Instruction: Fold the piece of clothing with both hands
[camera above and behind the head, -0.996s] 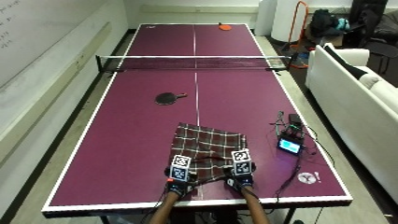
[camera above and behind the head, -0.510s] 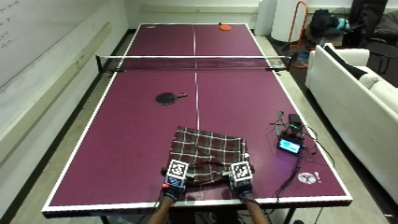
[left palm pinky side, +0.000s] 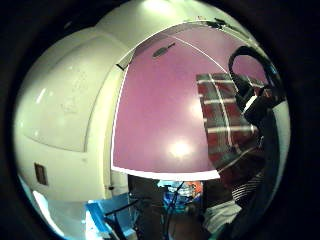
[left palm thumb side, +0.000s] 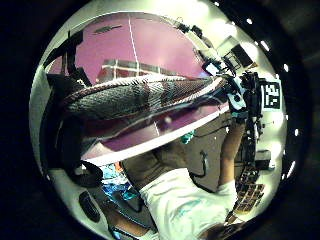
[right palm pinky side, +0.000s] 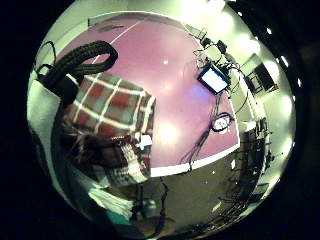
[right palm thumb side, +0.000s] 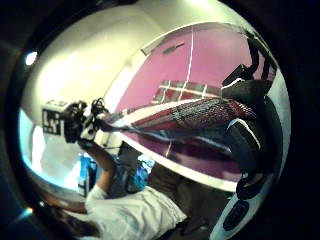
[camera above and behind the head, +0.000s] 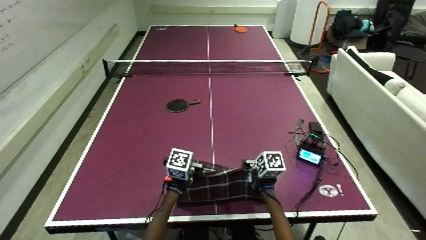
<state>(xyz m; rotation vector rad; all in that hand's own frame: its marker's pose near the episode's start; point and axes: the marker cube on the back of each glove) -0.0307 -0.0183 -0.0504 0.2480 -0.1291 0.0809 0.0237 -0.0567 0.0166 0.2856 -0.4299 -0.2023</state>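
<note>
While the left hand (camera above and behind the head: 177, 183) and right hand (camera above and behind the head: 260, 182) each pinch the plaid garment (camera above and behind the head: 218, 185) near the table's (camera above and behind the head: 133, 150) near edge, its long axis runs between them.

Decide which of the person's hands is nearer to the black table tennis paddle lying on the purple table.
Left. The left hand grips the plaid cloth's corner on the side of the black table tennis paddle; the right hand grips the opposite corner, farther off.
</note>
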